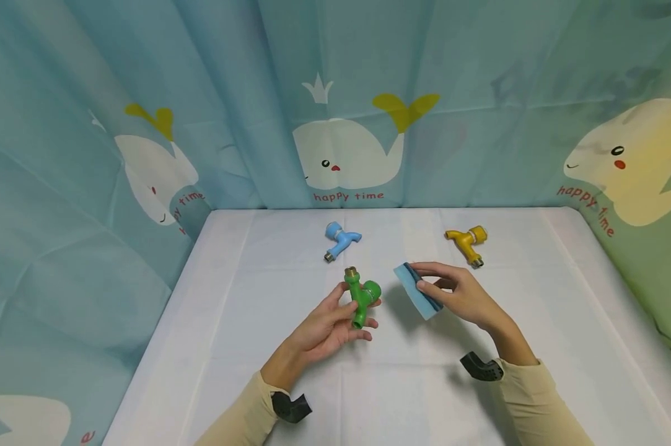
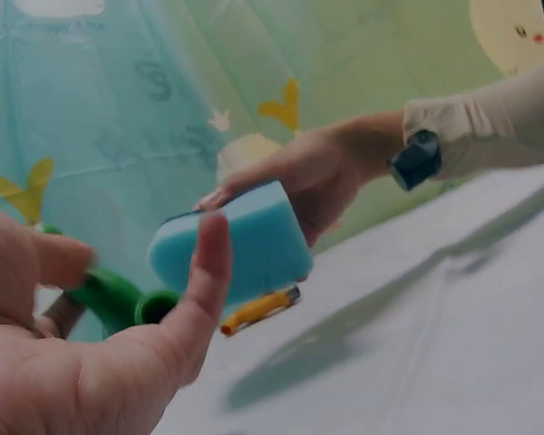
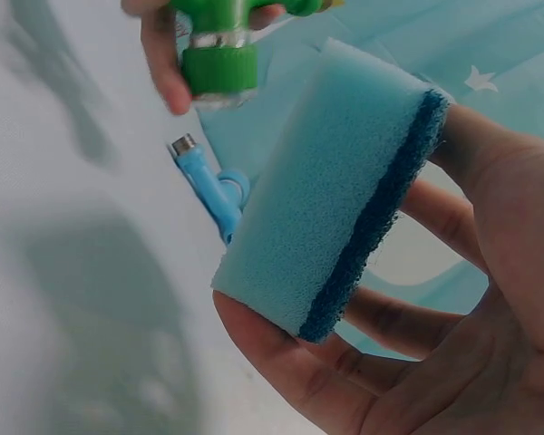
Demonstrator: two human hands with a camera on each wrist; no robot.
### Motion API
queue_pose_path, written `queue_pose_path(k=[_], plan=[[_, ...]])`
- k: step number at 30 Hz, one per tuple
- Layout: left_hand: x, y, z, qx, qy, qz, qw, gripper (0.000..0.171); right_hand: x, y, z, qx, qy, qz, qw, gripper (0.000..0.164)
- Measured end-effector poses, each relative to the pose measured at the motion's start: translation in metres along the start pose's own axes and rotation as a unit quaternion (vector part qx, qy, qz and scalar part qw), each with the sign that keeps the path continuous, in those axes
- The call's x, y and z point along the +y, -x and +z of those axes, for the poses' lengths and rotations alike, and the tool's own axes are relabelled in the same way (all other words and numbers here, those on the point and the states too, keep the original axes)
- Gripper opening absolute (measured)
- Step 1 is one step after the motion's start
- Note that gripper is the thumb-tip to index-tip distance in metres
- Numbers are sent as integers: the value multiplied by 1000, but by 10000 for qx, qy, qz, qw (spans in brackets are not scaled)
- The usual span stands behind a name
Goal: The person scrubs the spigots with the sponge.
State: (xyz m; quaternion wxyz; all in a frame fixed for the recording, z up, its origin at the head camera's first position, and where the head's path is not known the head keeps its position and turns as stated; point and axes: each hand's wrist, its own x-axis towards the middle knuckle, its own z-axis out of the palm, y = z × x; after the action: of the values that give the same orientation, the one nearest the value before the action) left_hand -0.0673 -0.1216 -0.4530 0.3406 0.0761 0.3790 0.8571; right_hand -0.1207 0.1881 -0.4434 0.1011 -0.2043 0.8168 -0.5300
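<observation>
My left hand (image 1: 329, 325) holds a green tap (image 1: 362, 297) above the table, its brass threaded end pointing up and away. The thumb lies across the tap's body, with other fingers spread behind it. To the right, my right hand (image 1: 460, 291) pinches a sponge (image 1: 419, 294) between thumb and fingers. In the right wrist view the sponge (image 3: 331, 199) shows a light blue foam side and a dark blue scouring layer facing the palm. A gap separates the sponge from the green tap in the head view.
A blue tap (image 1: 342, 240) lies on the white tabletop (image 1: 279, 297) beyond my left hand. Beyond my right hand lies a yellow tap (image 1: 468, 243). A curtain (image 1: 246, 111) printed with whales hangs behind and beside the table. Black wrist mounts (image 1: 290, 407) sit at both sleeve cuffs.
</observation>
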Motion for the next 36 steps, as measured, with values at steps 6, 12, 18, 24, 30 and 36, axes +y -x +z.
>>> queue_pose_path(k=[6, 12, 18, 24, 30, 36], plan=[[3, 1, 0, 445, -145, -41, 9989, 45, 1, 0, 1, -3, -13, 21, 10000, 43], [3, 1, -4, 803, -398, 203, 9958, 51, 3, 0, 2, -60, -26, -9, 10000, 42], [4, 1, -6, 1074, -508, 322, 9924, 47, 4, 0, 3, -85, 14, -98, 9999, 42], [4, 3, -4, 1133, -574, 593, 9901, 61, 2, 1, 5, -78, 39, -110, 9999, 42], [4, 0, -4, 873, -1796, 1174, 9728, 110, -11, 1, 16, -284, 112, -485, 9984, 41], [7, -2, -1, 810, -3985, 1989, 8917, 110, -38, 1, 45, -342, 502, -1439, 9877, 44]])
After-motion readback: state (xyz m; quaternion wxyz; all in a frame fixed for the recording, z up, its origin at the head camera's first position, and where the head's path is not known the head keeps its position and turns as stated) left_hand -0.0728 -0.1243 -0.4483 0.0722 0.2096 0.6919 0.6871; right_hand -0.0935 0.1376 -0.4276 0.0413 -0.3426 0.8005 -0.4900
